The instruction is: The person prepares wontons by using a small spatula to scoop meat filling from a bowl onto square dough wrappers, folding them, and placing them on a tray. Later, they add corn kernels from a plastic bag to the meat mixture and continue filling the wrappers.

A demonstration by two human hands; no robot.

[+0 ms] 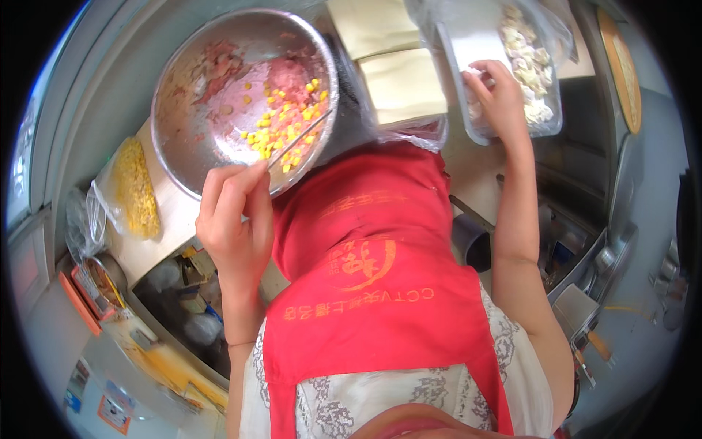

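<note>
My left hand pinches a thin metal stick at the near rim of a steel mixing bowl. Inside the bowl, ground meat lies with yellow corn kernels on its right side, and the stick reaches over them. Two stacks of pale dough wrappers stand right of the bowl. My right hand is over a clear plastic tray, its fingertips at a small pale item, perhaps a filled wonton. Several pale wontons line the tray's right side.
A plastic bag of corn lies left of the bowl on the pale counter. Open storage with bags lies below the counter. A dark cylindrical container stands below the right forearm. Utensils and a wooden-handled tool are at far right.
</note>
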